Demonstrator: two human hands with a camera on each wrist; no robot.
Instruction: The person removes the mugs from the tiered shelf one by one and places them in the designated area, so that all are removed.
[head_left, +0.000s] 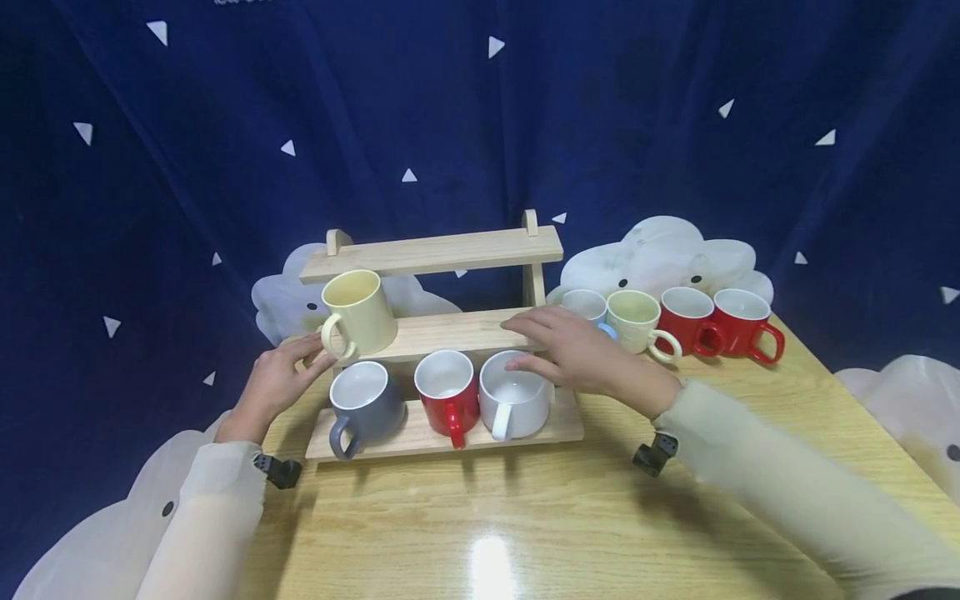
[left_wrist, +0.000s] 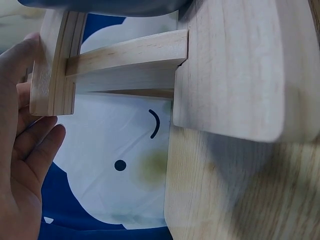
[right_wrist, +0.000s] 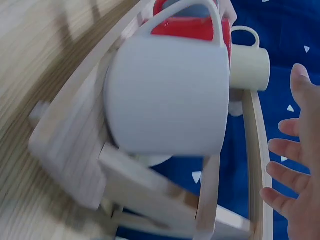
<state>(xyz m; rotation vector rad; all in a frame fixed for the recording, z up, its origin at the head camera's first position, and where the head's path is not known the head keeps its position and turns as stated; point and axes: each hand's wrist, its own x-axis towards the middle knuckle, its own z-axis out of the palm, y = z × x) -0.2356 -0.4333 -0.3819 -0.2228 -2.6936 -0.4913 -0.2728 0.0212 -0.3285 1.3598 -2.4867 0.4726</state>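
Observation:
At the left end of the rack's middle shelf (head_left: 442, 335), my left hand (head_left: 273, 379) has its thumb and fingertips against the board's end. Close beside that hand, a yellow mug (head_left: 366, 318) stands upright on the shelf, handle toward me. In the left wrist view the fingers (left_wrist: 46, 150) are loosely bent around the board end, apart from any mug. My right hand (head_left: 573, 346) hovers over the right end of the middle shelf, holding nothing. Its fingers (right_wrist: 287, 176) are spread in the right wrist view. Beneath it a white mug (head_left: 516, 400) stands on the bottom shelf (head_left: 566, 421).
The bottom shelf also bears a grey mug (head_left: 367, 404) and a red mug (head_left: 447, 396). Behind my right hand stand a light blue mug (head_left: 585, 305), a pale green mug (head_left: 633, 321) and two red mugs (head_left: 684, 325). The top shelf (head_left: 442, 252) spans above; a blue curtain (head_left: 420, 100) hangs behind.

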